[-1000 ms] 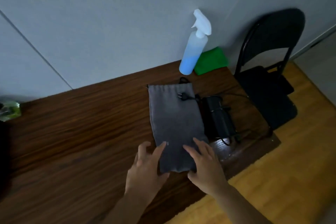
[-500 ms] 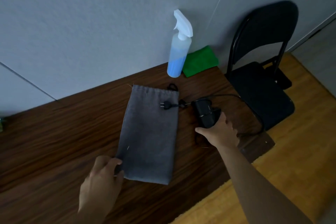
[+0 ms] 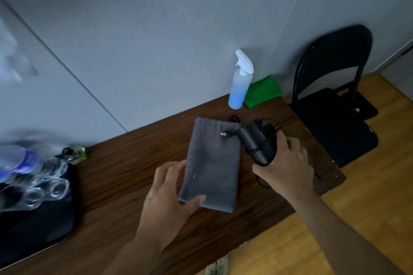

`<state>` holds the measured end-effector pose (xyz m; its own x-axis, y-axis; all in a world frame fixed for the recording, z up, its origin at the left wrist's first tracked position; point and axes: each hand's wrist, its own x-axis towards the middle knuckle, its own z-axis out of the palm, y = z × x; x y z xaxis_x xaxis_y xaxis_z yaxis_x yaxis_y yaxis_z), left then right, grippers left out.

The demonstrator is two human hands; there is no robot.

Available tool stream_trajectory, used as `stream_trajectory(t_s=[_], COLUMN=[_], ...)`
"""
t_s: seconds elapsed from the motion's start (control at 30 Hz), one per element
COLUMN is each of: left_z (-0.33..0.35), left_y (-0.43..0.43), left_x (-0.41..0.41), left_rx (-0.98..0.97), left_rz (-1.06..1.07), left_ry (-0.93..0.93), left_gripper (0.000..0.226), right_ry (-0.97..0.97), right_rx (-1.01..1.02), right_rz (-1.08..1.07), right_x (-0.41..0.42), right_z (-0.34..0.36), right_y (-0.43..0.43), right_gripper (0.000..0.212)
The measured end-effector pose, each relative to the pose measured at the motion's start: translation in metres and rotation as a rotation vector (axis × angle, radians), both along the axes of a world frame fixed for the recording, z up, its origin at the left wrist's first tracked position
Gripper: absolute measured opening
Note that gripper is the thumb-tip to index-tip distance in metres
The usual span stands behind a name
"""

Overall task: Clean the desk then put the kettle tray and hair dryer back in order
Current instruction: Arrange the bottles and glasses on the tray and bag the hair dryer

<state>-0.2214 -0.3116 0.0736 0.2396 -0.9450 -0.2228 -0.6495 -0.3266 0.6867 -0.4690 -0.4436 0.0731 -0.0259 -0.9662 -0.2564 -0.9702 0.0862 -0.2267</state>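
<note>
A grey cloth pouch [image 3: 213,163] lies flat on the dark wooden desk [image 3: 116,176]. My left hand [image 3: 169,194] grips the pouch's near left corner, thumb on top of the cloth. My right hand [image 3: 283,165] is closed around a black folded hair dryer [image 3: 257,143], its cord wound around the body, held just right of the pouch. The plug [image 3: 224,134] rests on the pouch's upper part. A black tray [image 3: 38,225] with upturned glasses [image 3: 44,190] and a water bottle [image 3: 15,161] sits at the left edge, blurred.
A spray bottle [image 3: 240,82] with blue liquid and a folded green cloth [image 3: 262,91] stand at the desk's back against the wall. A black folding chair [image 3: 335,105] is to the right of the desk. A small green packet [image 3: 78,154] lies by the tray.
My right hand has lifted the hair dryer and tilted it toward the pouch. My left hand shifted onto the pouch's near left corner. The view swung left, revealing the tray.
</note>
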Motion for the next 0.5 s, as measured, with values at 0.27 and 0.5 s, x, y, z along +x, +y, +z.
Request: stream_trajectory(t_s=[0.27,0.5], left_z=[0.153,0.269], left_y=[0.019,0.055], left_x=[0.019,0.066], left_rx=[-0.244,-0.191], left_rz=[-0.084,-0.284], left_ry=[0.021,-0.09], left_gripper=[0.118,0.132], right_ry=[-0.016,-0.002], right_rx=[-0.254,-0.432], right_rz=[0.444,0.798], right_x=[0.053,0.098], right_z=[0.147,0.257], right_y=[0.061,0.104], right_gripper=[0.101,0.103])
